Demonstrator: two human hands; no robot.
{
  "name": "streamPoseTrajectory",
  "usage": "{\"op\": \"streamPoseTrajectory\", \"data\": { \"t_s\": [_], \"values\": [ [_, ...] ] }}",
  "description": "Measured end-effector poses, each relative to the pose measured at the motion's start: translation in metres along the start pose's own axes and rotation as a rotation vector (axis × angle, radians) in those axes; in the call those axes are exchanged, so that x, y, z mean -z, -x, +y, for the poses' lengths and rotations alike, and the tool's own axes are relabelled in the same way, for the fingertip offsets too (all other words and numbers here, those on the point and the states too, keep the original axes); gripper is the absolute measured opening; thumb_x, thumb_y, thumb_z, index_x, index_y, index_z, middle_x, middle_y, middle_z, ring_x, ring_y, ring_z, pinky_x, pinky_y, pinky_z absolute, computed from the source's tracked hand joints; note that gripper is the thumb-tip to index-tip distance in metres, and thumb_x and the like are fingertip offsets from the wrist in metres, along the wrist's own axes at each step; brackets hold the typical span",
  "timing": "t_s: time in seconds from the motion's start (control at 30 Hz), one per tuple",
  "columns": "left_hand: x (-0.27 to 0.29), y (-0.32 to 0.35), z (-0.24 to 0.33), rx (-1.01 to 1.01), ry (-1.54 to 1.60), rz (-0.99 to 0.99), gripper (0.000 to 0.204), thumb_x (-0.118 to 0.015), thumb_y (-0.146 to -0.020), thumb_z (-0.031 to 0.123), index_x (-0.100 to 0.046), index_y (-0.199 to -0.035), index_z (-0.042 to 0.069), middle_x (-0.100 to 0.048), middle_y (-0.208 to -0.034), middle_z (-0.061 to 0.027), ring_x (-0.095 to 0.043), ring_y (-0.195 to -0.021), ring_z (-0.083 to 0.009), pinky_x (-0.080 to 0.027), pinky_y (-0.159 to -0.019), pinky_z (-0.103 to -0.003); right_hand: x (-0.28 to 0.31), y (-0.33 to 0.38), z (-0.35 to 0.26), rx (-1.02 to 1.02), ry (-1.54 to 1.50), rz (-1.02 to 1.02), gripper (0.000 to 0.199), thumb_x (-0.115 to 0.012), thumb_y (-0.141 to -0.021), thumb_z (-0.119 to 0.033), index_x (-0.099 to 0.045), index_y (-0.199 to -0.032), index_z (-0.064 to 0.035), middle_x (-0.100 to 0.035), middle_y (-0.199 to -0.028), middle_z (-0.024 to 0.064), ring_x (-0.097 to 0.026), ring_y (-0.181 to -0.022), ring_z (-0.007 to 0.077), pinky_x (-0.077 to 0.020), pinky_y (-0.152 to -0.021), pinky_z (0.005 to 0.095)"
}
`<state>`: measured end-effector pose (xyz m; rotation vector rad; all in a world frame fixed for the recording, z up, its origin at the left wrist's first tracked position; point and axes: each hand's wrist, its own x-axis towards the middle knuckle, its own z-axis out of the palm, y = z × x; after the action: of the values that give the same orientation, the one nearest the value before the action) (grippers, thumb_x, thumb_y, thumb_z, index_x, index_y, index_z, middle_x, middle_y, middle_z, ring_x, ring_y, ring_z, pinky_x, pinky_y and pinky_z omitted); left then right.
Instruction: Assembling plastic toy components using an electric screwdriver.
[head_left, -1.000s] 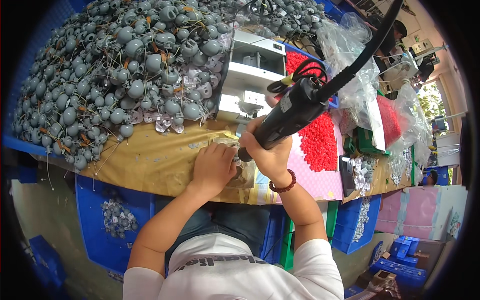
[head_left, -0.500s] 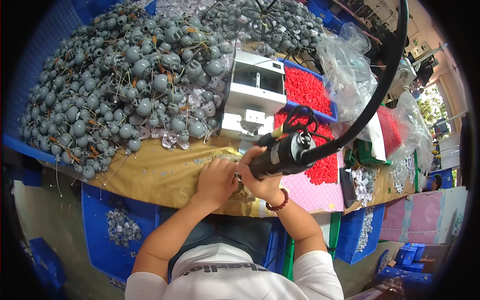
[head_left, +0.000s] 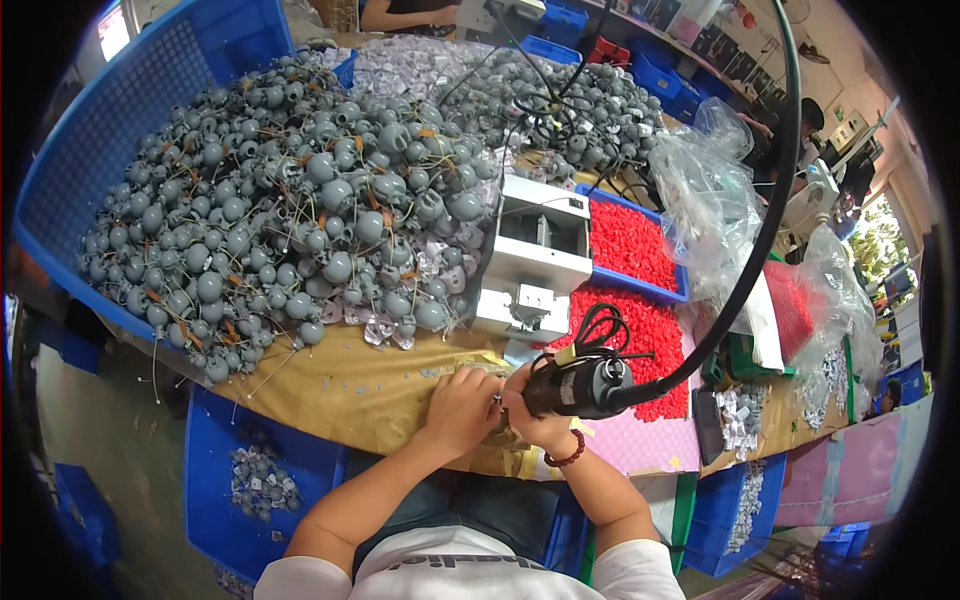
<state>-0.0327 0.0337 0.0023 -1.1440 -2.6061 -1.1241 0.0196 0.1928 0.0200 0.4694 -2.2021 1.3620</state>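
The right hand grips a black tool. Its fat end now sits just right of those fingers; a second ago it poked up past them. So the tool seems lined up with the left hand, whose fingers curl; what they hold, one cannot tell.

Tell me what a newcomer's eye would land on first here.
Most likely the big heap of gray rounded parts spread across the left of the table. Next, the bright red pieces right of center, in and in front of a blue tray. Then the thick black corded tool in the right hand, at the table's near edge.
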Motion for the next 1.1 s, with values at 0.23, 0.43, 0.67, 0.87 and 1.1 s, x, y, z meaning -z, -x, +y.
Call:
{"op": "streamPoseTrajectory", "data": {
  "t_s": [0.23,0.43,0.67,0.87,1.1],
  "values": [
    [-0.001,0.004,-0.001,0.029,-0.004,-0.001,0.034,-0.074,-0.075,0.013,-0.059,-0.105,0.014,-0.060,-0.102,-0.0059,-0.059,-0.104,-0.0299,-0.047,-0.085,-0.045,-0.007,-0.015,-0.018,-0.221,-0.242,0.157,0.018,-0.073,-0.082,0.006,-0.059,-0.080,-0.0047,-0.055,-0.071,-0.0002,-0.054,-0.059,0.0108,-0.0489,-0.061,0.0287],
    [-0.002,0.004,0.007,0.059,-0.006,-0.027,0.042,-0.076,-0.077,0.015,-0.060,-0.116,0.009,-0.062,-0.112,-0.0119,-0.056,-0.111,-0.0352,-0.047,-0.093,-0.046,0.011,-0.023,-0.023,-0.373,-0.062,0.232,0.011,-0.071,-0.084,0.003,-0.063,-0.086,-0.0045,-0.061,-0.078,0.0006,-0.061,-0.069,0.0111,-0.0500,-0.062,0.0284],
    [-0.009,0.013,0.005,0.071,0.061,0.013,0.038,-0.078,-0.081,0.012,-0.068,-0.117,0.003,-0.066,-0.119,-0.0154,-0.055,-0.121,-0.0367,-0.044,-0.105,-0.045,0.067,-0.030,0.045,-0.449,-0.236,0.713,0.050,-0.069,-0.093,0.000,-0.046,-0.138,0.0001,-0.061,-0.108,0.0053,-0.060,-0.090,0.0116,-0.0512,-0.077,0.0271],
    [-0.014,0.024,0.003,0.007,0.064,0.091,0.038,-0.080,-0.081,0.009,-0.069,-0.117,0.004,-0.068,-0.117,-0.0158,-0.060,-0.116,-0.0350,-0.048,-0.099,-0.042,0.052,0.005,0.023,-0.056,0.474,0.581,0.032,-0.069,-0.086,0.000,-0.068,-0.117,-0.0009,-0.064,-0.115,0.0142,-0.061,-0.104,0.0328,-0.0466,-0.096,0.0400],
    [-0.017,0.024,0.008,-0.002,0.046,0.089,0.039,-0.080,-0.080,0.008,-0.068,-0.117,0.003,-0.068,-0.115,-0.0156,-0.062,-0.110,-0.0346,-0.050,-0.095,-0.042,0.008,0.027,0.027,-0.488,-0.028,0.084,0.022,-0.070,-0.096,-0.013,-0.069,-0.112,0.0008,-0.071,-0.088,0.0135,-0.069,-0.080,0.0238,-0.0530,-0.070,0.0338]
  ]
}}
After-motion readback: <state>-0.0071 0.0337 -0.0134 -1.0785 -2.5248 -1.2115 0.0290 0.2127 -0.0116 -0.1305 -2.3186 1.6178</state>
